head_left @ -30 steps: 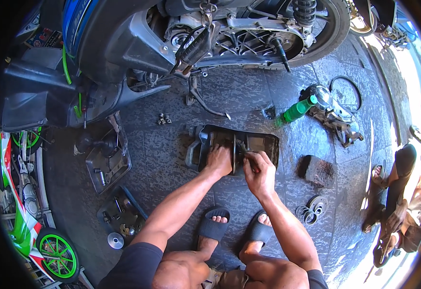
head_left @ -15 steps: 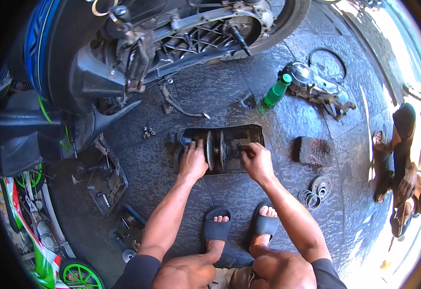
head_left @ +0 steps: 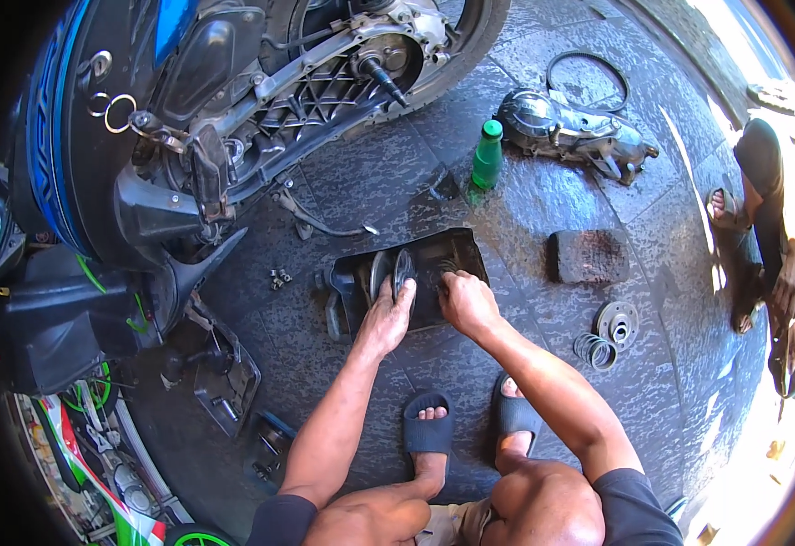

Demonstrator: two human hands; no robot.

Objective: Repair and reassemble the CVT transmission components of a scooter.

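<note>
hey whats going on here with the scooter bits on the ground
A person squats on the paving beside a scooter with its engine side opened up. Their left hand holds a round metal disc on edge in a black tray, and their right hand works at it. A green bottle, an engine cover and a brick lie nearby.
</note>
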